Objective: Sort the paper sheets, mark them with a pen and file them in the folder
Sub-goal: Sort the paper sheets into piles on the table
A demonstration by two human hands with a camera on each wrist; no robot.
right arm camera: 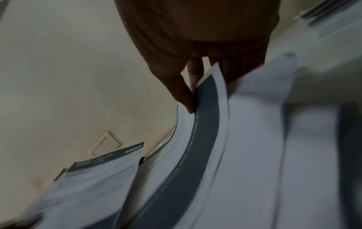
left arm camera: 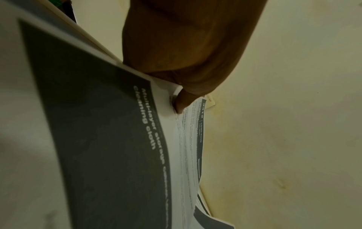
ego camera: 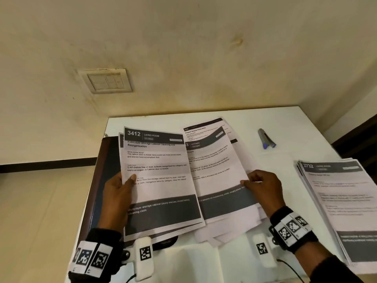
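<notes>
Paper everywhere: left hand (ego camera: pixel 117 193) pinches the thin "3412" sheet (ego camera: pixel 159 180) over the brown folder (ego camera: pixel 102 172), right hand (ego camera: pixel 263 187) pinches a curling kitchen sheet (ego camera: pixel 216 170). Pen (ego camera: pixel 266 139) lies far right on bare white table (ego camera: pixel 285 119); sorted stack (ego camera: pixel 342 201) hugs the right edge.

A stained cream wall (ego camera: pixel 183 48) fills the upper frame, a switch plate (ego camera: pixel 107 80) at left; a white table (ego camera: pixel 285 123) stands lower right, dark skirting (ego camera: pixel 47 164) at left.
</notes>
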